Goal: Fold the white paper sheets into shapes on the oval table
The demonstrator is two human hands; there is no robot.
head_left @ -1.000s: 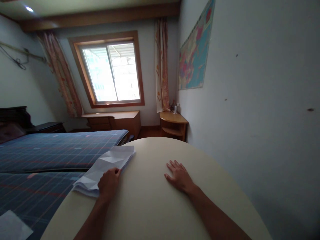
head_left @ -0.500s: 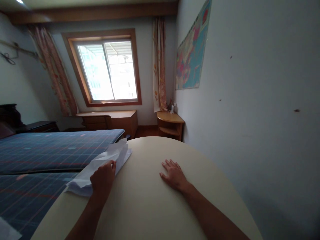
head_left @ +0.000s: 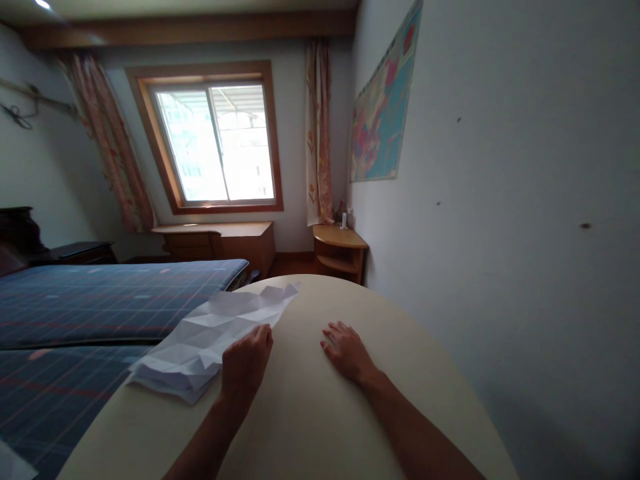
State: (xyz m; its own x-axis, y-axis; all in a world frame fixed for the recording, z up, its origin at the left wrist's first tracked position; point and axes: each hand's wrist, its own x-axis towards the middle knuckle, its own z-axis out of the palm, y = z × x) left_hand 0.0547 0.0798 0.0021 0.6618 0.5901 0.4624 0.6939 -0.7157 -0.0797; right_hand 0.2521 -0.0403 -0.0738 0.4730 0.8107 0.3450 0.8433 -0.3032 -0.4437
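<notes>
My left hand is closed in a fist at the right edge of a creased white sheet of paper, pinching it. Fold lines cross the sheet in a zigzag pattern, and more white paper shows beneath its near left end. My fingertips partly hide the gripped edge. On the pale round table, to the right of the paper, my right hand lies palm down with its fingers spread, holding nothing.
A bed with a blue plaid mattress adjoins the table on the left. Another bit of white paper shows at the lower left. Beyond the table stand a wooden corner shelf and a low desk. The wall runs along the right.
My left hand has moved right and slightly toward me, drawing the top sheet with it. The sheet now spreads farther across the table with its folds showing. My right hand has stayed almost still.
</notes>
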